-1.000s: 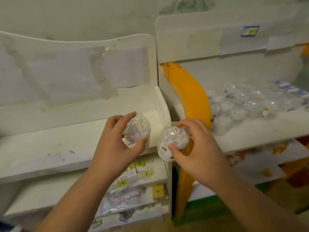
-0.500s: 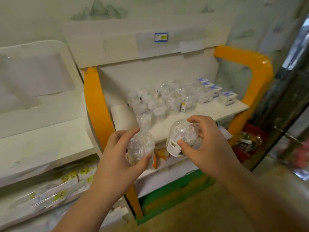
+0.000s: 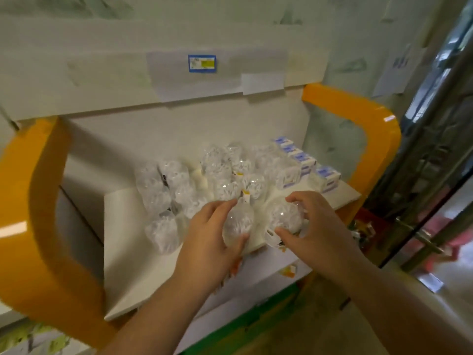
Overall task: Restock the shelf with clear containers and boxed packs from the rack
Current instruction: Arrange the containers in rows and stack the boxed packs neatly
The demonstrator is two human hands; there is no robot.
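Two clear containers, one gripped in the left hand [image 3: 204, 242], one in the right hand [image 3: 316, 226], above the shelf's [image 3: 133, 278] 6 o'clock edge; probably light, slippery, crushable: hold round the middle.

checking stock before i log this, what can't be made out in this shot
Head view only:
- Contents of the clear containers: blurred, just white bits inside.
- Print on the boxed packs and the blue tag: too small and blurred to read.
- Label on the right hand's container: covered by fingers.
- Lower shelves: hidden by the top shelf and both arms.
- Left hand's container: base hidden by the thumb and palm.
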